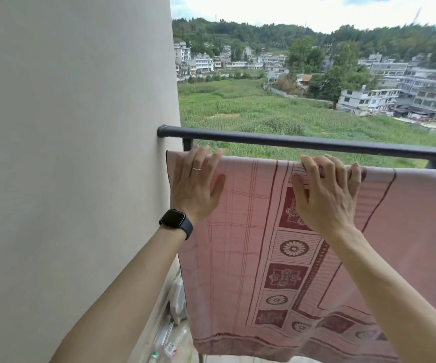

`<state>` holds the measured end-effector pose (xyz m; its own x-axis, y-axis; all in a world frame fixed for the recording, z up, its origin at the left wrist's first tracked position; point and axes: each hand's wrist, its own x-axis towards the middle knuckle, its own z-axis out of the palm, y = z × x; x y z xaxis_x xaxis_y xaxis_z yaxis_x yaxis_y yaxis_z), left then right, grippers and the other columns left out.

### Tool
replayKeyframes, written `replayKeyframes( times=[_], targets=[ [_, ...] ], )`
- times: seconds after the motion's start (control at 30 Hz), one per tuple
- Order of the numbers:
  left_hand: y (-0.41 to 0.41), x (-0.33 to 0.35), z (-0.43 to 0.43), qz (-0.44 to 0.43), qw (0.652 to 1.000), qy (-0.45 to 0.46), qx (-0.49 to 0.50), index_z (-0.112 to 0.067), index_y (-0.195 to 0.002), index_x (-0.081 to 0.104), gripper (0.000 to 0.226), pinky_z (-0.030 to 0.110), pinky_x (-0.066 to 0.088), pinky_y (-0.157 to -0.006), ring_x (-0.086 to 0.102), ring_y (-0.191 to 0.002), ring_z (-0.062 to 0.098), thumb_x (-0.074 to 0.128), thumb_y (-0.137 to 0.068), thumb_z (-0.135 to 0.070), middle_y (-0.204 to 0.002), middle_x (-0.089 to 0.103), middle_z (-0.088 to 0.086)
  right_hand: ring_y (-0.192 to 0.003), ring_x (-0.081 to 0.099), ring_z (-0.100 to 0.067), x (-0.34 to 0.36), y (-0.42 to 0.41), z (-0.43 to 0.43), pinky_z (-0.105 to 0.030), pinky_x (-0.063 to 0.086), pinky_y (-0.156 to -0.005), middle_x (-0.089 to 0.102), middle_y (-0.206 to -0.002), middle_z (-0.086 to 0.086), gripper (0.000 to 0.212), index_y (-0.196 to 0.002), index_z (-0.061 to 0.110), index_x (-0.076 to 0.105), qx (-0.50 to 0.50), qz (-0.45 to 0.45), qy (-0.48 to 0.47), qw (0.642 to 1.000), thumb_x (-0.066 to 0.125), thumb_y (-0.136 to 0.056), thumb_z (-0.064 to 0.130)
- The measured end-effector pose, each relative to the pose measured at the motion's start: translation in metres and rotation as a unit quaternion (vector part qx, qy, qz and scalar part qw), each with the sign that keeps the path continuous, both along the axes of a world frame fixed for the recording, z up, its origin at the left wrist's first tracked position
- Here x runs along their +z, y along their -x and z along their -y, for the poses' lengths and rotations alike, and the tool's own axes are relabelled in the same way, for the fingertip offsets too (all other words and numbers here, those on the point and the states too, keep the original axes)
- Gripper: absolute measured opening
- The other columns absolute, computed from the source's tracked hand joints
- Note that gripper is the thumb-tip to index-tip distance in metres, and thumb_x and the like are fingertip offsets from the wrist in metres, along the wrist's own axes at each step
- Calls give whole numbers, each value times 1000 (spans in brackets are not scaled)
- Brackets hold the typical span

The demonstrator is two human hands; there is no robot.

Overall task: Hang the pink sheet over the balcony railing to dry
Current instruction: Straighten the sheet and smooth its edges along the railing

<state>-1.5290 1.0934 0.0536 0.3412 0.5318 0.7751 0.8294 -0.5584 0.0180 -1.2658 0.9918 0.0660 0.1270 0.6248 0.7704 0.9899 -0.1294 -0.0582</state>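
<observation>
1. The pink sheet [237, 244] hangs across the middle and lower right of the frame. Its top fold runs just below the dark railing [290, 142]. What carries the fold is hidden under the cloth, so we cannot tell whether a lower bar takes the weight.
2. Our left hand [196, 184], with a watch [176, 222] on the wrist, lies flat and spread on the sheet's upper left corner. Its fingers are straight and reach over the fold, holding nothing.
3. Our right hand [326, 195] sits further right on the same fold. Its fingers [313, 166] curl over the top and the thumb lies on the near face, so it grips the cloth.
4. We judge the sheet soft and limp and light enough for two hands, though heavier and clingy if wet. It will likely sag wherever we let go and may slide on smooth metal.
5. The best hold is along the top fold, hands well apart, pinching both layers and not the thin hem.
6. The sheet's left edge hangs just beside the pale wall [67, 153] at the left of the frame, so there is little room that way. The bottom hem hangs near clutter low by the wall, a white container [177, 297] among it.
7. Open room lies to the right along the railing and up over it. Beyond is a drop to fields [237, 108], so a slipped sheet would be lost.
</observation>
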Motion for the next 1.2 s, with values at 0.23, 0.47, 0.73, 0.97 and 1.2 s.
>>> replayKeyframes(
  times=[0.23,0.47,0.73,0.97,1.2],
  targets=[
    [11,-1,-18,33,998,-37,25,-29,-142,45,46,49,24,-114,32,-142,29,36,-101,-47,-148,41,5,-146,31,-25,3,-27,5,-58,3,-119,45,-150,-4,54,-142,27,48,-10,-11,-18,1000,40,-98,57],
    [34,13,-24,67,996,44,50,-21,-123,51,52,51,41,-86,55,-93,40,17,-102,-54,-107,56,20,-105,50,-24,-1,-79,13,-46,25,-103,61,-109,-1,41,-118,23,59,-20,-15,-92,995,30,-105,48],
    [22,17,-14,69,986,30,151,-22,-109,57,44,59,25,-107,48,-116,34,19,-104,-44,-114,59,11,-104,47,-26,4,-98,26,-48,25,-104,57,-102,-4,45,-103,22,60,-53,-58,-68,995,26,-103,52],
    [-132,43,49,45,998,-28,-31,-18,-116,62,41,55,20,-113,53,-121,24,45,-93,-48,-123,64,7,-133,45,-24,13,-117,56,-46,21,-112,59,-137,-3,42,-128,19,61,-46,-73,-75,993,40,-100,43],
    [-211,27,69,22,995,7,-100,-21,-115,63,32,46,33,-99,61,-98,26,39,-103,-38,-103,68,0,-121,45,-22,14,-211,90,-57,13,-114,55,-118,5,47,-124,36,53,-91,-66,17,994,16,-103,56]
  ],
)
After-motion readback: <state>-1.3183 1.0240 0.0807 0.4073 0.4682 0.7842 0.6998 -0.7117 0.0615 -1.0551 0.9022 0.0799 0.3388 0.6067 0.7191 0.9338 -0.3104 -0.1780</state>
